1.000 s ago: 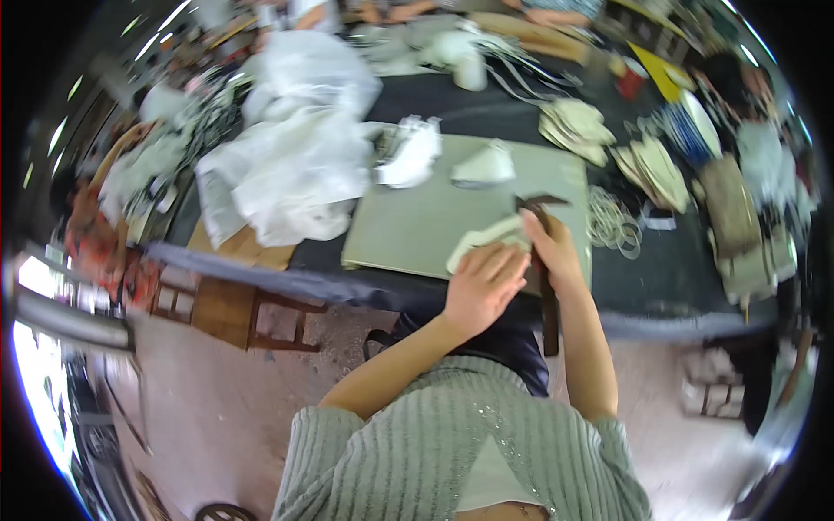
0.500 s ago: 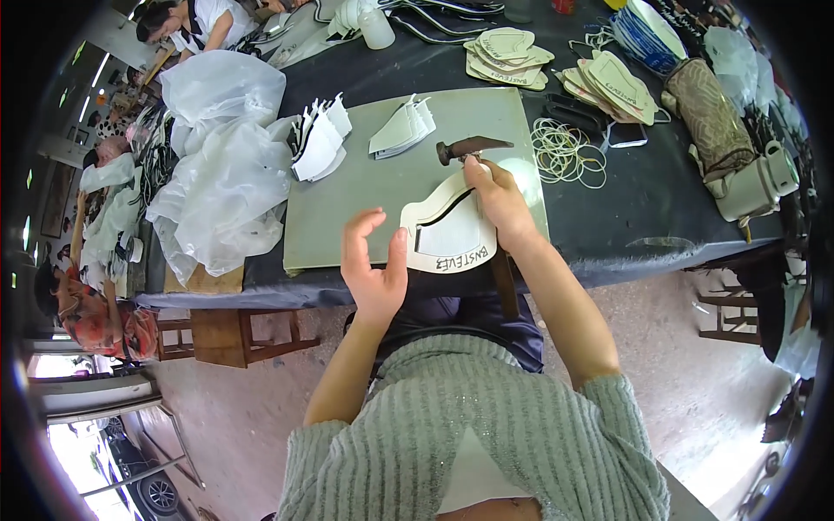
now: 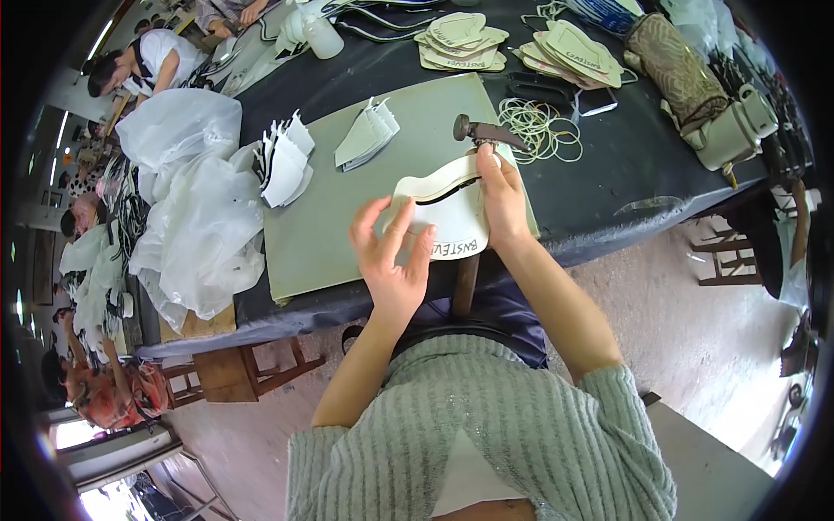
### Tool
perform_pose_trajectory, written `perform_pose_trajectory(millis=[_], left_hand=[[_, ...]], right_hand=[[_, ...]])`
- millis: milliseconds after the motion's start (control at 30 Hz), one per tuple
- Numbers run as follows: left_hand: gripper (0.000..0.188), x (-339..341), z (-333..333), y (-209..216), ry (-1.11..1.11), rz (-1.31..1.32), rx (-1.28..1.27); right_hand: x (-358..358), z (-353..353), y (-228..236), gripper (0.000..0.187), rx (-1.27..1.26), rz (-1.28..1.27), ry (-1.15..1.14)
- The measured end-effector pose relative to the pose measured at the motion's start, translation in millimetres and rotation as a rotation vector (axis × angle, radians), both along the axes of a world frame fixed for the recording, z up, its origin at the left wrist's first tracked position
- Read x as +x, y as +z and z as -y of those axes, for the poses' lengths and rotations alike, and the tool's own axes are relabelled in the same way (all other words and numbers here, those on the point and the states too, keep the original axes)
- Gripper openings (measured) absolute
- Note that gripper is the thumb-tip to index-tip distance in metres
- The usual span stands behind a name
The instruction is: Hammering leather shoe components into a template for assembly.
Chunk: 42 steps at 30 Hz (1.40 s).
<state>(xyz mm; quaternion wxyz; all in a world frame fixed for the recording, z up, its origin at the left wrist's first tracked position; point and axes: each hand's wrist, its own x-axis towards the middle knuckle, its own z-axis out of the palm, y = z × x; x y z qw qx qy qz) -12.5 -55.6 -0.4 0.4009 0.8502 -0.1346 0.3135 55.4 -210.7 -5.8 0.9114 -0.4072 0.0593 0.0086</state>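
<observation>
My right hand (image 3: 504, 195) is closed on the right edge of a cream card template (image 3: 434, 181) and on a hammer (image 3: 488, 132). The hammer's dark head sticks out above my thumb, and its wooden handle shows below the template. A curved dark slot crosses the template, with a white face below it and handwriting along the near edge. My left hand (image 3: 395, 260) has its fingers apart, with the index finger and thumb over the template's left part. Beneath both hands lies a grey-green board (image 3: 313, 252). On it stand two bunches of white cut pieces (image 3: 287, 165) (image 3: 368, 137).
Clear plastic bags (image 3: 200, 226) heap at the left. Stacked card templates (image 3: 460, 43), looped pale elastic bands (image 3: 543, 130), a phone (image 3: 598, 102), a patterned roll (image 3: 678, 65) and a beige machine part (image 3: 730, 130) lie on the dark-covered table. Other people sit at the far left.
The template has tilted, and my left index finger and thumb have come over its face. The hammer has turned with my right hand. My view has shifted, moving the table in the picture.
</observation>
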Motion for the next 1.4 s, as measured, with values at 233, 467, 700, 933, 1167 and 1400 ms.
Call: perform_pose_trajectory(millis=[233, 467, 700, 933, 1167, 1400], left_hand=[[0.01, 7.9, 7.0, 19.6, 0.091, -0.154, -0.259], [0.013, 7.7, -3.8, 56.0, -0.111, 0.411, -0.014], [0.03, 102.4, -166.6, 8.5, 0.393, 0.061, -0.547], [0.036, 103.2, -156.5, 6.1, 0.673, 0.262, 0.325], [0.034, 128.2, -105.0, 26.6, -0.037, 0.047, 0.18], [0.039, 165.1, -119.9, 23.3, -0.281, -0.552, 0.138]], right_hand=[[-0.6, -17.5, -1.4, 0.034, -0.145, 0.032, -0.072], [18.8, -16.2, -7.0, 0.04, -0.331, -0.076, -0.152], [21.8, -24.5, 4.4, 0.028, -0.647, -0.039, 0.04], [50.4, -36.0, 14.4, 0.04, -0.829, 0.019, 0.119], [65.1, -0.7, 39.7, 0.036, -0.708, -0.073, -0.024], [40.8, 19.1, 46.9, 0.021, -0.637, -0.115, 0.236]])
